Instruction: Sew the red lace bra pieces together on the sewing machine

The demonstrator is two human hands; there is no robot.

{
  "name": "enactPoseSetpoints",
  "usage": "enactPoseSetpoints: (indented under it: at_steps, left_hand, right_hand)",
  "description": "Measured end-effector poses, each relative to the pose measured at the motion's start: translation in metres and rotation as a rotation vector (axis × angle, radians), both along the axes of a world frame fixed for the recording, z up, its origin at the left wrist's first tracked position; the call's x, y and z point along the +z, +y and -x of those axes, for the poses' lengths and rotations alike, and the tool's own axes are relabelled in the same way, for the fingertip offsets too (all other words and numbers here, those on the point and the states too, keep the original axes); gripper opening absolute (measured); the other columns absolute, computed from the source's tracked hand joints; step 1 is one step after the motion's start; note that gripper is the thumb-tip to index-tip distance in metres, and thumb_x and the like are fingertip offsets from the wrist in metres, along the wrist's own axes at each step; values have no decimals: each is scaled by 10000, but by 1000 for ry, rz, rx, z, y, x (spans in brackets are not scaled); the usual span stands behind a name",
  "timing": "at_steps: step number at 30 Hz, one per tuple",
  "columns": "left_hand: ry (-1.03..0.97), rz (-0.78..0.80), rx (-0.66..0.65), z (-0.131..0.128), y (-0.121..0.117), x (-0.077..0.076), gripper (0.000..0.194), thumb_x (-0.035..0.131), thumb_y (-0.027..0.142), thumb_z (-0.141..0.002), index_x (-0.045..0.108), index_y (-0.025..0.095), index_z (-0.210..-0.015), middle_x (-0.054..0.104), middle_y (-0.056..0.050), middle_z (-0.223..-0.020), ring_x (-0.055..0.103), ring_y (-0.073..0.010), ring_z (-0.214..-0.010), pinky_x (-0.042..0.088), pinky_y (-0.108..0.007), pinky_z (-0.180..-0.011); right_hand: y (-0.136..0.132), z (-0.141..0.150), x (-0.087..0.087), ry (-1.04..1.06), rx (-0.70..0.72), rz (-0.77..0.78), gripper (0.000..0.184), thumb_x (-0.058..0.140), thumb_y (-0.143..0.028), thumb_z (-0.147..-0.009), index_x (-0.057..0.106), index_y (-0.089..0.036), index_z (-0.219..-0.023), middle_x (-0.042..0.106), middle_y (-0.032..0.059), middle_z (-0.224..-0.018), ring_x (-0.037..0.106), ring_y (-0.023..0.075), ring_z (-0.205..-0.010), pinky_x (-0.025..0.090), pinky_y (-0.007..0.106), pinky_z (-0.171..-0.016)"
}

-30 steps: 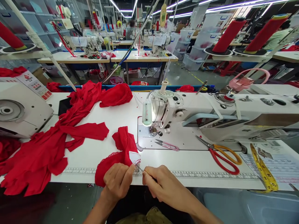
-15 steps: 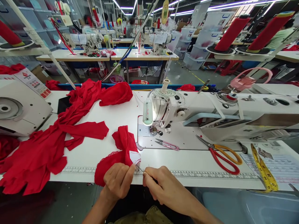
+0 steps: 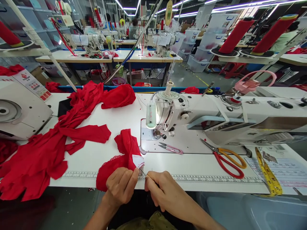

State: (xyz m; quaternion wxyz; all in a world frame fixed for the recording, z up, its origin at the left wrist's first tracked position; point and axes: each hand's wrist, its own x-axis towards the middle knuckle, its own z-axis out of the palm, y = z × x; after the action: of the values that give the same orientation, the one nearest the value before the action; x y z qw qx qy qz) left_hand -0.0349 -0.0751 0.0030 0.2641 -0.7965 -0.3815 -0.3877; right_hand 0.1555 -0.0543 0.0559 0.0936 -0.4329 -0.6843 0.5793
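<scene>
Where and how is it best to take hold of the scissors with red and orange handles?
Probably by the red handle and the orange handle, coming from the near right: the scissors lie flat with this end toward the table's near edge, blades away and left.

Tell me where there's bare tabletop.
Bare: white tabletop between the pale grey machine bed and black printed ruler, left of the orange-and-red-handled scissors; another patch separates the heaped red fabric from the lace-edged red fabric. Crowded: left, under that heap; right, yellow tape measure on white paper.
</scene>
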Motion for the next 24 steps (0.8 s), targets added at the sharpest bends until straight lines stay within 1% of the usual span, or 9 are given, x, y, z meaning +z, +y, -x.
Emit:
enactPoseSetpoints:
  at_steps: [4,9,11,14,17,19,24]
  left_hand:
    - [-23,0,3,0,0,-1,113,582,26,-872,659,44,-953,597,-53,-648,566,-175,-582,432,-318,-573]
    - [-44,17,2,2,-1,-1,120,566,50,-897,653,62,-979,597,-44,-657,570,-166,-583,428,-304,-576]
    - [-54,21,-3,2,-1,-2,120,598,31,-871,654,48,-976,598,-51,-659,564,-171,-596,424,-306,-580]
    - [-69,30,-11,2,-1,-4,135,640,7,-833,656,32,-965,598,-58,-655,546,-175,-605,411,-307,-574]
    - [-78,37,-9,2,-1,-4,148,650,0,-823,657,35,-967,598,-53,-648,528,-169,-596,392,-302,-560]
    - [-88,43,-3,2,-1,-3,143,647,5,-831,655,46,-968,596,-45,-647,519,-160,-591,384,-294,-556]
    - [-138,60,26,1,0,-3,139,652,20,-848,649,93,-966,583,-13,-646,496,-131,-579,386,-269,-557]
  right_hand:
    - [-2,3,-4,41,-22,9,308,322,-240,-980,542,-207,-768,544,-64,-527,492,75,-387,351,159,-388]
    - [-2,4,-6,38,-23,-23,296,334,-241,-979,527,-211,-756,527,-64,-515,486,86,-390,348,180,-411]
    - [-1,4,-8,33,-6,-114,303,337,-219,-973,508,-213,-724,508,-60,-509,469,89,-411,321,195,-437]
    - [0,5,-16,-6,11,-352,319,357,-214,-973,411,-221,-659,443,-59,-511,395,96,-450,247,237,-488]
    - [0,8,-25,-55,19,-537,307,356,-227,-987,333,-227,-681,382,-61,-548,320,105,-479,198,272,-530]
    - [0,9,-30,-59,33,-587,288,342,-220,-997,325,-228,-710,383,-59,-580,313,109,-499,193,280,-550]
    - [3,7,-32,-39,56,-589,271,335,-246,-1026,334,-233,-756,410,-54,-633,350,116,-543,222,274,-569]
